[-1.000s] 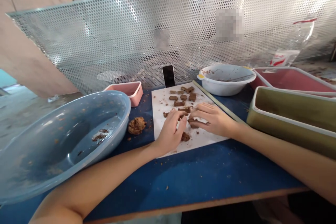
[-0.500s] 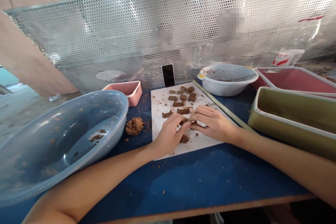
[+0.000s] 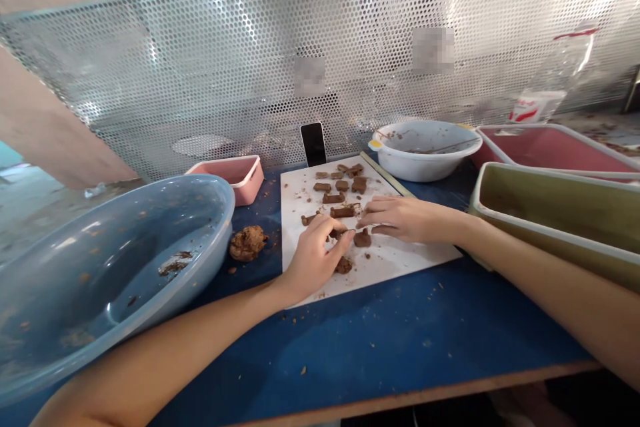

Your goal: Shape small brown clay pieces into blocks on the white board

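Note:
My left hand is over a white board, thumb and fingers closed around a brown piece of clay that they partly hide. To its right is my right hand, its fingers stretched out and slightly apart, with nothing visible in them. Just below those fingertips lies a small flat clay block. A crumbly clay lump sits under my left thumb. Farther up the board are several shaped clay pieces, among them a bar with raised ends and a shorter bar.
A large blue basin stands at left, beside a clay clump and a pink box. At right are a white basin, a green trough and a pink tray. A phone leans against a perforated metal screen.
My right hand has drawn a little away from the left, baring the small clay block between them. My left hand stays bent over its clay piece. The view has shifted slightly.

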A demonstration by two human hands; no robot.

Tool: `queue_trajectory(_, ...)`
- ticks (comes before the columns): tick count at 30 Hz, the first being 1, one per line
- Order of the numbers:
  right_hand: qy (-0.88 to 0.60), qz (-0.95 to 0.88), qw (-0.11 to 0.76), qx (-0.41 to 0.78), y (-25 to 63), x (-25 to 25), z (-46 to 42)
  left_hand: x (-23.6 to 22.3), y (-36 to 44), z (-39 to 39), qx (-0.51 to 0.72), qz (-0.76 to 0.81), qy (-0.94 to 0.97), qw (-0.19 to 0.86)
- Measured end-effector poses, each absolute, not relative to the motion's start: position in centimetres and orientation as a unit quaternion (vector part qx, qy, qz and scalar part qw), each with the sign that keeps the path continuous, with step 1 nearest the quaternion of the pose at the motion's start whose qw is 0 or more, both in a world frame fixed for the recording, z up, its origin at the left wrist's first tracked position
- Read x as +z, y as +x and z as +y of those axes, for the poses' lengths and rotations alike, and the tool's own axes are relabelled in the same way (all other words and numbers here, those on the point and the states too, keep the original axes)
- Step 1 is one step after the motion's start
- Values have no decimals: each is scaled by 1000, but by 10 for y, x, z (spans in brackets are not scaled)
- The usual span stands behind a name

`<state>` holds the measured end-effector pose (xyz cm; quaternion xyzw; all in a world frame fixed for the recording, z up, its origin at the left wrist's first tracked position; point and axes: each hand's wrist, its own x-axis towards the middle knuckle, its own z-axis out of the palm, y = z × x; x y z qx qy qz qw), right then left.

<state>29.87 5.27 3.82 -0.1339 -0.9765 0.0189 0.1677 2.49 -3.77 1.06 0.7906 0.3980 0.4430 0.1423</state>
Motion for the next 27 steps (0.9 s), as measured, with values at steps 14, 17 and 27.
queue_trajectory(14, -108, -972, 208, 4, 290, 24, 56, 9, 23, -39, 427, 394, 803, 134)
queue_trajectory(17, -143, -968, 200, 49, 291, 25, 55, 10, 24, -39, 424, 395, 804, 136)
queue_trajectory(27, -217, -936, 192, 198, 295, 28, 59, 15, 27, -40, 428, 383, 806, 143)
